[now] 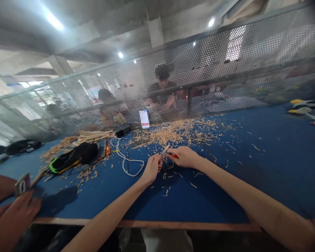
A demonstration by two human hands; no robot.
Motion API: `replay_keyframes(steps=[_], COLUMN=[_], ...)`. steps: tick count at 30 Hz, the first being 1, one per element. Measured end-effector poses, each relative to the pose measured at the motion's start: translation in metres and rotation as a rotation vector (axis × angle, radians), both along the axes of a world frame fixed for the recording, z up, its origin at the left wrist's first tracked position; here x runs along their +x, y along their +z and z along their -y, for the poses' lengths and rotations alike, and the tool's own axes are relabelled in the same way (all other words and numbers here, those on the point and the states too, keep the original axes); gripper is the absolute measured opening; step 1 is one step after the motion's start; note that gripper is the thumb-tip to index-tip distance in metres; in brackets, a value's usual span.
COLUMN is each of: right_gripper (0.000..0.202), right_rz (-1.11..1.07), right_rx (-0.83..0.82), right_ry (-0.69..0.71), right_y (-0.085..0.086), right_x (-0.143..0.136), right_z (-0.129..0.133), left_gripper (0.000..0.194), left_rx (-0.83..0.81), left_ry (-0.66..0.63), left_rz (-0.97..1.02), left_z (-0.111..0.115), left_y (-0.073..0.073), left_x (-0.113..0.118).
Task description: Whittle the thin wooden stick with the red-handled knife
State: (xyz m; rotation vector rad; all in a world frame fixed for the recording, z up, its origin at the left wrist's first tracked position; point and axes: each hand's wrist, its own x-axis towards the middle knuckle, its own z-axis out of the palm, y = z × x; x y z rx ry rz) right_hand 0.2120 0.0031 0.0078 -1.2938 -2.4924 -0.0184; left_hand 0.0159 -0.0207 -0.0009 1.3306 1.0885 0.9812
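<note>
My right hand (184, 157) grips a small cutting tool with red handles (170, 153), its metal tip pointing left and up. My left hand (152, 167) is pinched on a small thin piece held right at that tip; the piece is too small to make out. Both hands hover just above the blue table surface (265, 164). Pale wood chips (173, 134) lie scattered under and beyond the hands.
A white cable (126, 161) loops left of my hands. A black and yellow bag (73, 157) and wooden sticks (94, 134) lie further left. A co-worker's hands (13, 206) with a phone are at the near left. Perforated metal screen (225, 63) backs the table; people sit behind it.
</note>
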Motion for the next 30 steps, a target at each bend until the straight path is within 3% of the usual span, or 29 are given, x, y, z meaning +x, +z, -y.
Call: replay_keyframes(steps=[8, 17, 30], right_gripper=[0.048, 0.047, 0.043], right_rz=[0.066, 0.025, -0.069], right_rx=[0.06, -0.039, -0.011], right_ry=[0.024, -0.078, -0.096], right_y=[-0.002, 0.005, 0.008], right_x=[0.01, -0.001, -0.007], right_z=[-0.006, 0.004, 0.013], left_gripper=[0.052, 0.054, 0.037], left_rx=[0.043, 0.011, -0.026], left_ry=[-0.07, -0.116, -0.086], left_rz=[0.006, 0.004, 0.138], left_z=[-0.003, -0.006, -0.003], left_y=[-0.006, -0.003, 0.002], left_x=[0.002, 0.0, -0.004])
